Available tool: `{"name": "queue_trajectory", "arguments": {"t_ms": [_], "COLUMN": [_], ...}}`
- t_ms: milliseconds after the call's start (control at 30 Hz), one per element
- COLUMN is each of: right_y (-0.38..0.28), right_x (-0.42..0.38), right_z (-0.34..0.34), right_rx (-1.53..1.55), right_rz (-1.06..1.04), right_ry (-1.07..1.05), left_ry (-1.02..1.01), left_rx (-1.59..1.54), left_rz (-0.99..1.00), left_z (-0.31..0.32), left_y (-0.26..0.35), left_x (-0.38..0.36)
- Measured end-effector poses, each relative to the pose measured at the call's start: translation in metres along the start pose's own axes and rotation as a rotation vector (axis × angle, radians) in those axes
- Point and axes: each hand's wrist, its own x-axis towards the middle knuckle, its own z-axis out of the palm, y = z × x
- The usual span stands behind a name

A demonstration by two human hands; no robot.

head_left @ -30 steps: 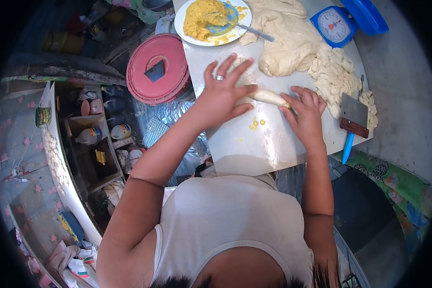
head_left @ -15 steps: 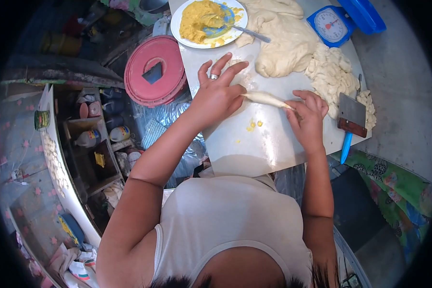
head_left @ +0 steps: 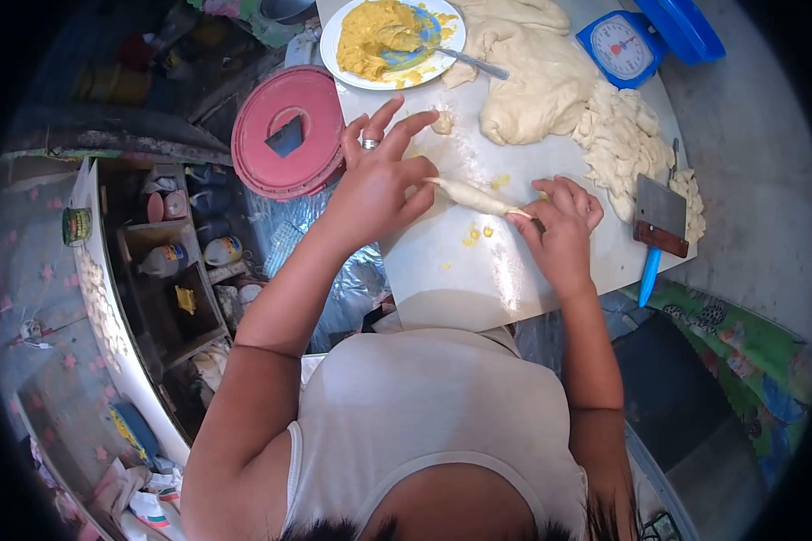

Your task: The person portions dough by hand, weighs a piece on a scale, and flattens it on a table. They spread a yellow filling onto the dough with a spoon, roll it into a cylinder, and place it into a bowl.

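A slim roll of dough (head_left: 474, 196) stretches between my hands, just above or on the pale tabletop. My left hand (head_left: 381, 176) pinches its left end between thumb and index finger, the other fingers raised and a ring on one of them. At the right end, my right hand (head_left: 558, 225) grips the dough with thumb and fingers. A small lump of dough (head_left: 442, 123) lies near my left fingertips. Beyond it stands a white plate (head_left: 331, 43) of yellow filling (head_left: 370, 41) with a spoon (head_left: 478, 63) in it. Yellow smears dot the surface below the roll.
A large mass of dough (head_left: 532, 86) and a heap of dough pieces (head_left: 624, 135) cover the table's far right. By them are a blue scale (head_left: 624, 50), a dough scraper (head_left: 661, 216) and a blue-handled tool (head_left: 650, 278). A red-lidded bucket (head_left: 289, 167) stands left.
Both hands have shifted left and slightly toward me with the dough roll between them. The small lump near my left fingers now shows more fully.
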Motion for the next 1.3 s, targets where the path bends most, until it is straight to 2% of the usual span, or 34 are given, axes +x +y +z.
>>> {"name": "queue_trajectory", "arguments": {"t_ms": [233,500,633,733,900,967,1000,1067,1100,1167,1300], "right_y": [0.006,-0.001,0.001,0.002,-0.011,-0.01,-0.013,-0.023,-0.024,-0.023,-0.021], "right_x": [-0.023,-0.026,-0.021,-0.022,-0.023,-0.031,-0.036,-0.048,-0.054,-0.067,-0.088], "right_z": [0.004,-0.009,-0.007,-0.005,-0.014,-0.013,-0.01,-0.004,-0.001,0.005,0.003], "right_rx": [-0.017,0.086,0.093,0.145,0.375,0.515,0.514,0.069,0.068,-0.191,-0.222], "right_rz": [0.016,0.063,0.075,0.097,0.089,0.056,0.055,0.029,0.028,0.073,0.103], "right_ry": [0.036,0.057,0.081,0.072,0.095,-0.038,-0.037,-0.161,-0.163,-0.215,-0.202], "left_ry": [-0.054,0.086,0.195,0.201,0.107,0.011,0.012,-0.083,-0.131,-0.181,-0.279], "left_rx": [-0.024,0.034,-0.034,-0.004,-0.026,-0.063,-0.063,-0.187,-0.241,-0.295,-0.364], "left_rz": [-0.004,0.122,0.13,0.102,0.062,0.043,0.044,0.078,0.095,0.115,0.129], "left_z": [0.004,-0.047,-0.063,-0.069,-0.069,-0.072,-0.071,-0.067,-0.063,-0.049,-0.028], "left_y": [0.004,0.047,0.053,0.053,0.057,0.064,0.067,0.075,0.076,0.077,0.068], "left_x": [-0.01,0.007,0.003,-0.005,-0.018,-0.024,-0.028,-0.037,-0.041,-0.05,-0.067]}}
